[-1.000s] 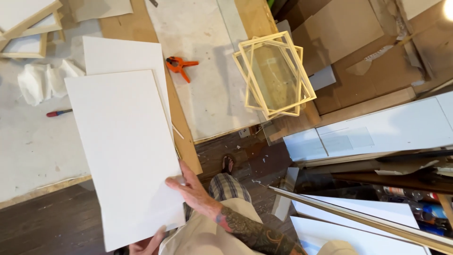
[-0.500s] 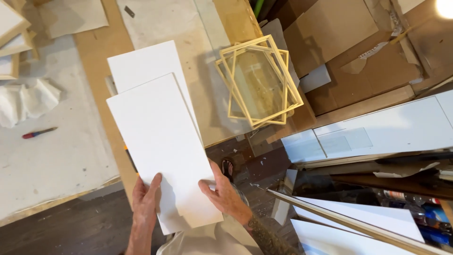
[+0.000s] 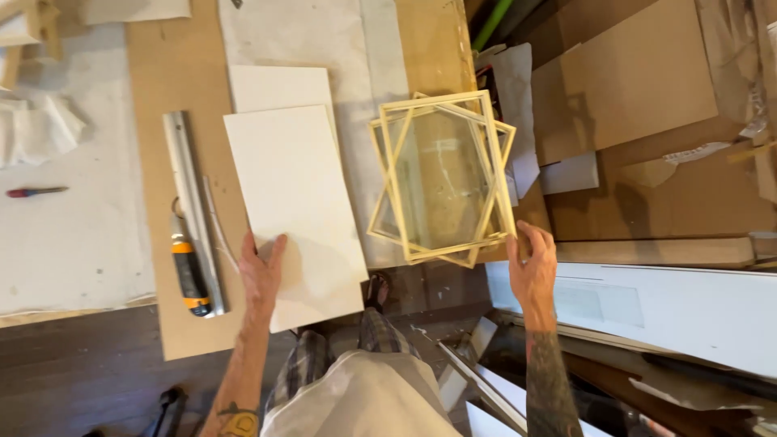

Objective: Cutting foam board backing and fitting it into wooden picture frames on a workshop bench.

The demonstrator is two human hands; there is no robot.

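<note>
A large white board (image 3: pixel 295 206) lies on the brown worktable (image 3: pixel 166 97), its near end hanging a little over the table's edge. My left hand (image 3: pixel 263 271) rests flat on its near left corner, fingers spread. A second white board (image 3: pixel 279 87) lies under it, farther away. To the right sit two or three pale wooden frames (image 3: pixel 441 178) stacked askew. My right hand (image 3: pixel 534 271) touches the near right corner of the frame stack, fingers curled at its edge.
A metal straightedge (image 3: pixel 190 194) and an orange and black utility knife (image 3: pixel 190 279) lie left of the boards. White cloth (image 3: pixel 36 133) and a red pen (image 3: pixel 36 192) lie far left. Cardboard sheets (image 3: pixel 631 89) and white panels (image 3: pixel 664 307) fill the right.
The white board now lies flat on the table instead of being held in both hands. My right hand left it and went right to the frames. The straightedge and knife came into sight.
</note>
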